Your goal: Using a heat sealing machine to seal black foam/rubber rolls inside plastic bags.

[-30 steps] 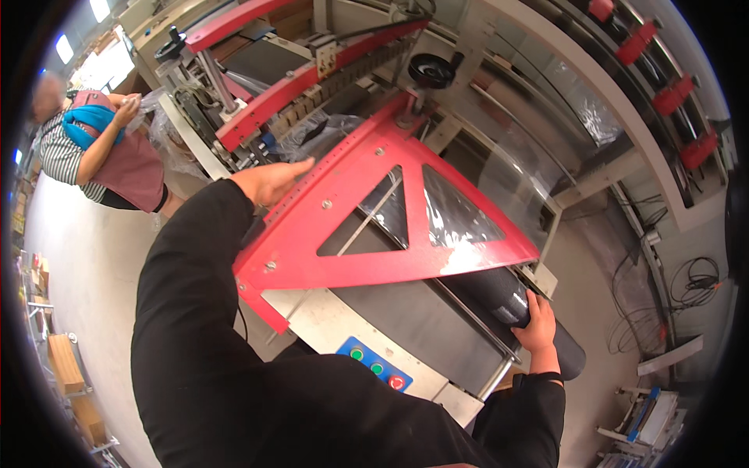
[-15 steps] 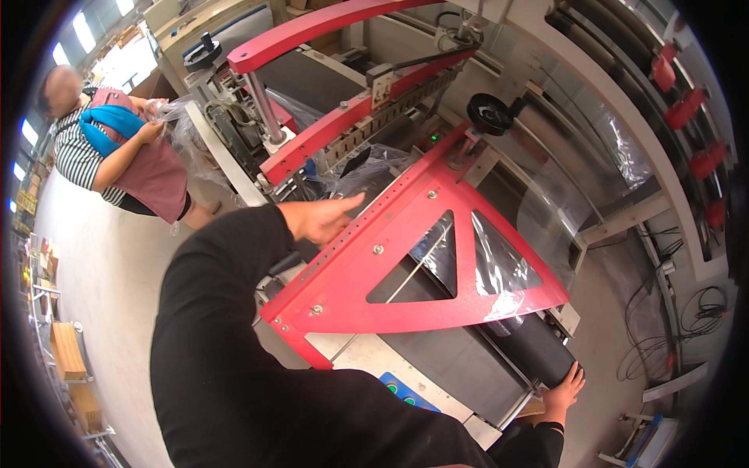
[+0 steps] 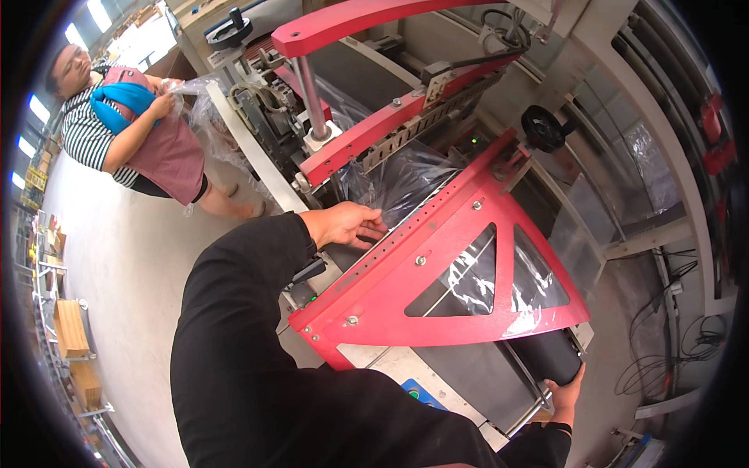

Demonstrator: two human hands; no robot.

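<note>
My right hand (image 3: 568,394) is wrapped round the near end of a smooth black roll (image 3: 546,355), with the thumb on one side and fingers on the other. The roll lies on the dark bed (image 3: 464,370) of a packing machine and runs under a red triangular frame (image 3: 460,269) with clear windows. Shiny film shows through those windows. Beyond the frame's far edge, my left hand (image 3: 351,225) reaches over the machine with loosely bent fingers apart. Crumpled clear film (image 3: 409,183) lies just past its fingertips; whether they touch cannot be made out.
A red sealing arm (image 3: 406,117) on a metal post crosses beyond my left hand. A black handwheel (image 3: 544,127) stands at the frame's far corner. At left a person (image 3: 129,129) in an apron holds clear film. Cables (image 3: 694,335) lie on the floor at right.
My left hand's fingers have bent more and come lower beside the frame edge. Less of the black roll shows outside the red frame, and my right hand has closed round its end. The view has shifted.
</note>
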